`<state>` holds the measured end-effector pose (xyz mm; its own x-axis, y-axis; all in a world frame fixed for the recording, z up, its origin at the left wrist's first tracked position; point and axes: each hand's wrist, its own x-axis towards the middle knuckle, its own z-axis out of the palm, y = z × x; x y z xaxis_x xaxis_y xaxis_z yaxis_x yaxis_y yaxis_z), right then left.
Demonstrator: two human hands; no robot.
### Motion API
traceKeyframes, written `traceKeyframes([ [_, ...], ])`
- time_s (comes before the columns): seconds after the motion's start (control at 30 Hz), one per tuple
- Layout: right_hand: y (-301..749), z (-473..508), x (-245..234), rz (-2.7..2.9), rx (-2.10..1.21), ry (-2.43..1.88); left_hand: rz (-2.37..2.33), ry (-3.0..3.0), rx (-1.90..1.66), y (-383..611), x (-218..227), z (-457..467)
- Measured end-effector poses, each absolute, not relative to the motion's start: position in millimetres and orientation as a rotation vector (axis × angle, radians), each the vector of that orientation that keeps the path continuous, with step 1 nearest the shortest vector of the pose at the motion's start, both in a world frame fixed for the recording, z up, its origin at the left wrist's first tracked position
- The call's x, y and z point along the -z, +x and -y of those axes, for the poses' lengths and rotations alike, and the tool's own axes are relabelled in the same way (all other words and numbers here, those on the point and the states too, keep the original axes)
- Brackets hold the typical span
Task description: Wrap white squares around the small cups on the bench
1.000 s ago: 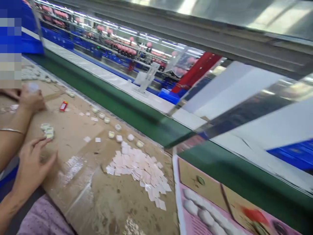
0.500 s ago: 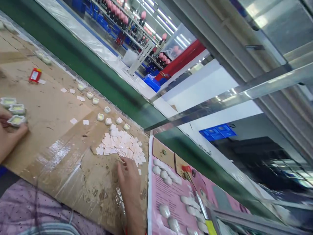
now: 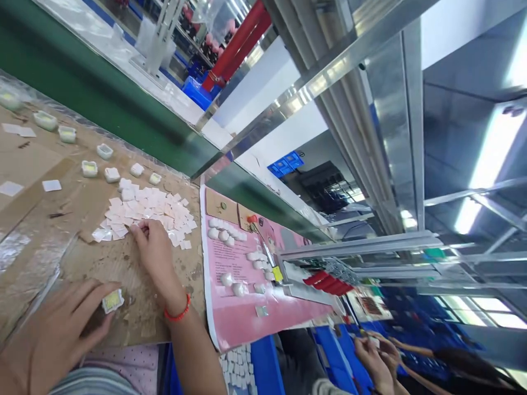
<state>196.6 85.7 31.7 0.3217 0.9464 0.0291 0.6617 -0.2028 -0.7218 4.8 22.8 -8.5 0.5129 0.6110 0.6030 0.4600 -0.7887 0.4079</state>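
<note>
My left hand (image 3: 69, 323) is closed around a small white cup-like piece (image 3: 112, 301) with a yellow patch inside, gripped between thumb and fingers above the front of the cardboard. Farther forward, my right hand (image 3: 154, 247), with a red bracelet on the wrist, has its fingertips pinched at the near edge of a pile of pale pink square slips (image 3: 152, 211). Whether a slip is between those fingers cannot be made out. Several similar pieces, one of them a white cup with a yellow inside (image 3: 89, 168), stand behind the pile.
Cardboard (image 3: 94, 263) covers the bench, with a loose slip (image 3: 51, 185) at left. To the right lies a pink sheet (image 3: 247, 321) bearing several rounded white pieces (image 3: 240, 289) and a yellow-handled tool (image 3: 277, 273). A co-worker's hands (image 3: 376, 356) hold something small at far right.
The view has swung right. My left hand has left the row of pieces at left and come near my right hand, carrying one piece. My right hand remains at the pile's edge.
</note>
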Motion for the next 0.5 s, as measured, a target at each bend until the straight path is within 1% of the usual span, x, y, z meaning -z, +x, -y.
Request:
traceKeyframes([
  [0.13,212,-36,-43,1.245,-0.650,-1.809,-0.723,2.613,-1.139,7,8,-35],
  [0.2,216,-6,-41,1.140,-0.714,-1.752,-0.712,2.617,-1.139,6,8,-35],
  [0.3,216,34,-31,0.829,-0.899,-1.614,-0.753,2.639,-1.063,4,7,-30],
  [0.4,210,63,-17,0.603,-1.077,-1.492,-0.898,2.553,-0.960,3,6,-19],
  [0.5,200,79,-5,0.533,-1.086,-1.478,-0.997,2.413,-0.932,5,4,-9],
])
